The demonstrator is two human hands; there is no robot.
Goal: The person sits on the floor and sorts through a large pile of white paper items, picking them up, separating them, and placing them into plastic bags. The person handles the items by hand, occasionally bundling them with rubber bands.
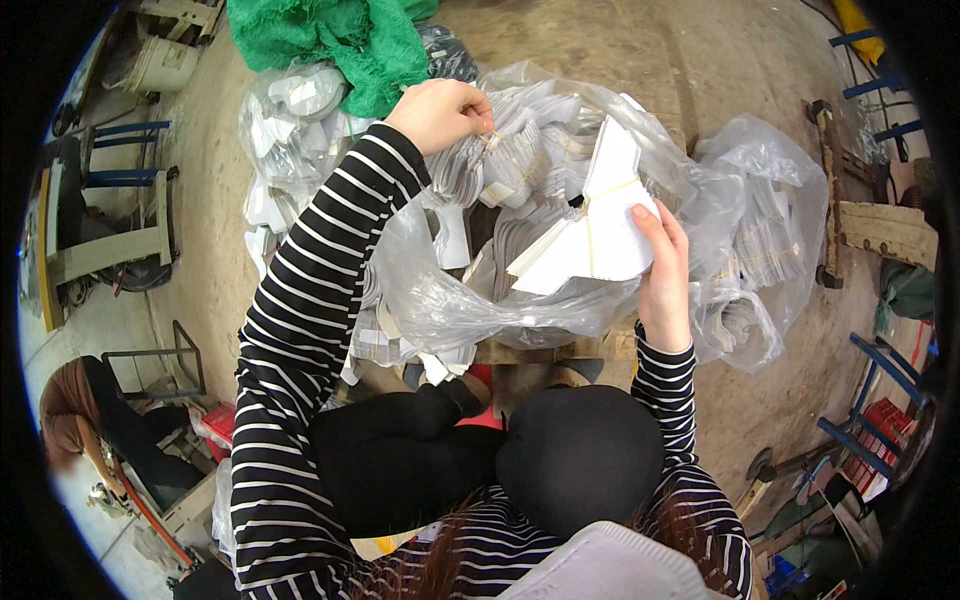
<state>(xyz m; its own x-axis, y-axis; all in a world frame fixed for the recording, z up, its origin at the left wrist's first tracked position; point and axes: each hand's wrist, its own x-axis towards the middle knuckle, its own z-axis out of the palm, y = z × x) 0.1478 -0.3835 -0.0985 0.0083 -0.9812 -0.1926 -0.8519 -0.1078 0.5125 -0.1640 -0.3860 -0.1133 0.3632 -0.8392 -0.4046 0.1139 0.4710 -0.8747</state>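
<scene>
Above concrete floor [205, 220], grips white bundle [602, 222] in right hand [664, 278] (over plastic bag [422, 268]), pinches yellowish band [492, 134] in left hand [438, 112].

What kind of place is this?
Probably a small workshop or factory floor: clear plastic bags filled with stacks of flat white cut pieces, a bare grey-brown concrete floor, and a co-worker in dark trousers bent over at the left.

Black sleeves [310, 265] with white stripes, white stack [612, 245], tan band [612, 190], green cloth [330, 45], black trousers [580, 455], brownish floor [205, 220]
</scene>
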